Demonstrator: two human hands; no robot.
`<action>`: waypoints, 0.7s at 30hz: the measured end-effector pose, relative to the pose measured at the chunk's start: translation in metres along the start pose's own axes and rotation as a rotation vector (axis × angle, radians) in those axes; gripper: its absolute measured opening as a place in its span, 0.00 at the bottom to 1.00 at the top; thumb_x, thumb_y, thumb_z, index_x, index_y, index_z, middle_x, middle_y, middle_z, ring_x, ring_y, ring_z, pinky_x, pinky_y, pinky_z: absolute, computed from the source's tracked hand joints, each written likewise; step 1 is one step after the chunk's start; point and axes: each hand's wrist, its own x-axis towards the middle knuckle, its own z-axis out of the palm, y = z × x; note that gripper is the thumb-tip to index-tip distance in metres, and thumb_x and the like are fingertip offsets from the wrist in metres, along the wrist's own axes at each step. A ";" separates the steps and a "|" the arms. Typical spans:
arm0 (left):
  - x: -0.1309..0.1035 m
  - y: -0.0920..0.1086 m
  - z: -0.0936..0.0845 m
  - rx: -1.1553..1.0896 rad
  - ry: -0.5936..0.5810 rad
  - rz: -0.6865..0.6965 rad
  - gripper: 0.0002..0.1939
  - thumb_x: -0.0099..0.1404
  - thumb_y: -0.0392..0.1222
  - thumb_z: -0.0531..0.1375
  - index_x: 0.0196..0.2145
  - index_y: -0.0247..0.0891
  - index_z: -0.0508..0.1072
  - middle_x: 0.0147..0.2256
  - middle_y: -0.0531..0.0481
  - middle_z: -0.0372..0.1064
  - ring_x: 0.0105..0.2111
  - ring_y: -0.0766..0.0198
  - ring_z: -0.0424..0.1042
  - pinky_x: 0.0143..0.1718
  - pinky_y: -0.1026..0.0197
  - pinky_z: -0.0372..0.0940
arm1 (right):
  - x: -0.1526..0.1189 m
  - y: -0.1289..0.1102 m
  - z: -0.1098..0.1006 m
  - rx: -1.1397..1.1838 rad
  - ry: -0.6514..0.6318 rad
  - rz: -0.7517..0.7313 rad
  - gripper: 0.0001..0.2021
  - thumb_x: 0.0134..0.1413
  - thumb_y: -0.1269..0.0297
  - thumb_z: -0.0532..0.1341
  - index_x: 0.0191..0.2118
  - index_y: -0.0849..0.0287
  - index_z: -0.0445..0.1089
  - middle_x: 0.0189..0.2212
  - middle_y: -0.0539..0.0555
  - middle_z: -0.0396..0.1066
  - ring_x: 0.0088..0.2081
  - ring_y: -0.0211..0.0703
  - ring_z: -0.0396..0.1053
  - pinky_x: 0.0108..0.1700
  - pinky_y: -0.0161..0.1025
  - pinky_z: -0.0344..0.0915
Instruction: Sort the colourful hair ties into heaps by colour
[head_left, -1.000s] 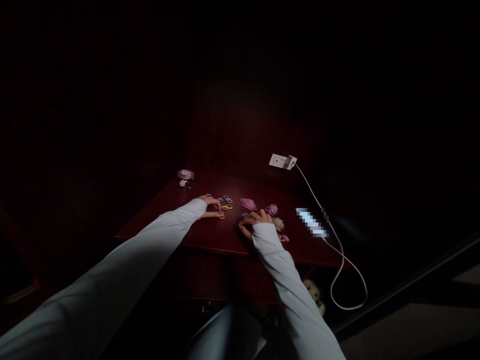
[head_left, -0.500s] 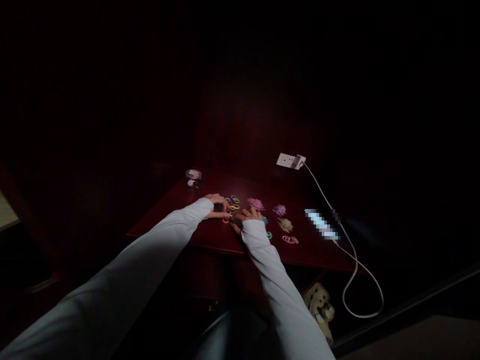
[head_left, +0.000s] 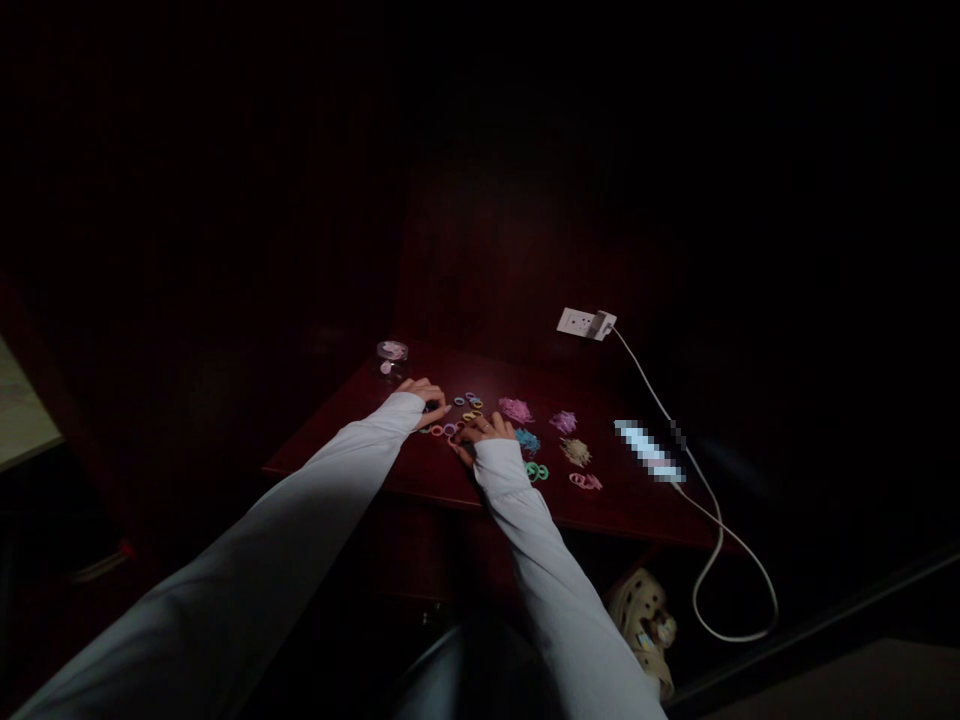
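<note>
Several small coloured loops that look like hair ties [head_left: 437, 430] lie in a loose cluster on the dark red table [head_left: 420, 475]. My left hand [head_left: 424, 397] rests at the left of this cluster, its fingers curved and the thumb apart, with nothing visible in it. Close by on the right, my right hand [head_left: 486, 430] reaches down with bent fingers, and its fingertips are closed at a hair tie near a purple loop [head_left: 450, 429]. Yellow loops [head_left: 471, 415] lie between the hands. Dim light blurs the fingertips.
Sorted piles lie right of my hands: pink [head_left: 516, 409], purple [head_left: 563, 421], blue [head_left: 528, 441], cream [head_left: 577, 452], green [head_left: 537, 471] and pale pink [head_left: 586, 481]. A clear jar [head_left: 392, 360] stands at the back left. A pixelated device [head_left: 649, 451] trails a white cable [head_left: 721, 540] from a wall socket [head_left: 586, 323].
My left hand has drawn slightly left, away from the right one. The right hand has shifted a little left, uncovering more of the blue and green piles. The view has tilted slightly.
</note>
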 end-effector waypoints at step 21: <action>-0.002 -0.008 0.005 -0.056 -0.032 0.056 0.13 0.62 0.52 0.59 0.27 0.43 0.74 0.36 0.52 0.78 0.40 0.59 0.68 0.42 0.58 0.55 | -0.087 0.078 -0.072 0.240 0.020 0.101 0.09 0.55 0.49 0.67 0.33 0.46 0.81 0.43 0.52 0.74 0.47 0.48 0.61 0.50 0.46 0.56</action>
